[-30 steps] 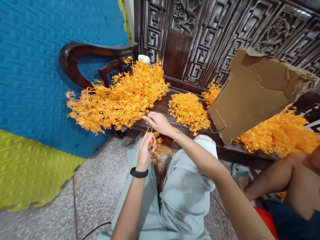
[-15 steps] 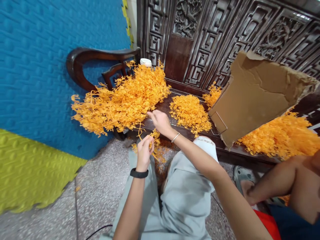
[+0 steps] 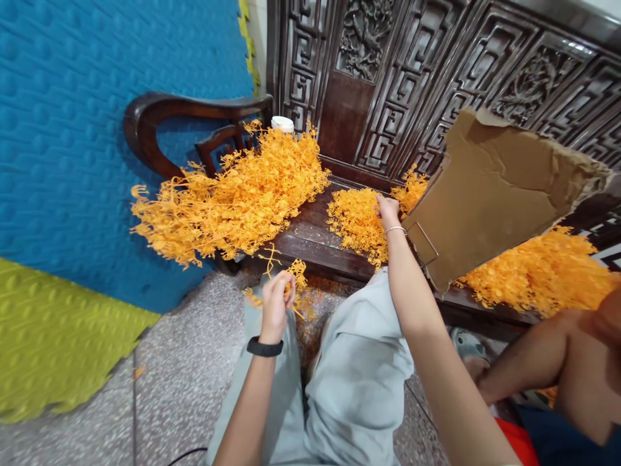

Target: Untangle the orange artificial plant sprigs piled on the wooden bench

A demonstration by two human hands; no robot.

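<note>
My left hand [image 3: 278, 298] is closed around a small bunch of orange branching plastic pieces [image 3: 297, 272], with thin stems poking out past the fingers. It is over my left knee, in front of the dark wooden bench. My right hand [image 3: 389, 210] reaches to the right side of a small heap of orange plastic pieces [image 3: 356, 217] on the bench seat. Its fingers are curled in at the heap's edge; what they hold, if anything, is hidden. To the left lies a much larger heap of orange plastic pieces [image 3: 242, 200].
A cardboard sheet [image 3: 504, 188] leans on the bench [image 3: 315, 236], with another orange heap [image 3: 548, 265] behind it. A white round container [image 3: 283, 124] stands behind the large heap. Another person's arm [image 3: 528, 353] is at right. Orange scraps [image 3: 315, 304] lie below the bench edge.
My right hand has moved right, from beside the large heap to the right side of the small heap. My left hand stays nearly in place, still holding the orange pieces.
</note>
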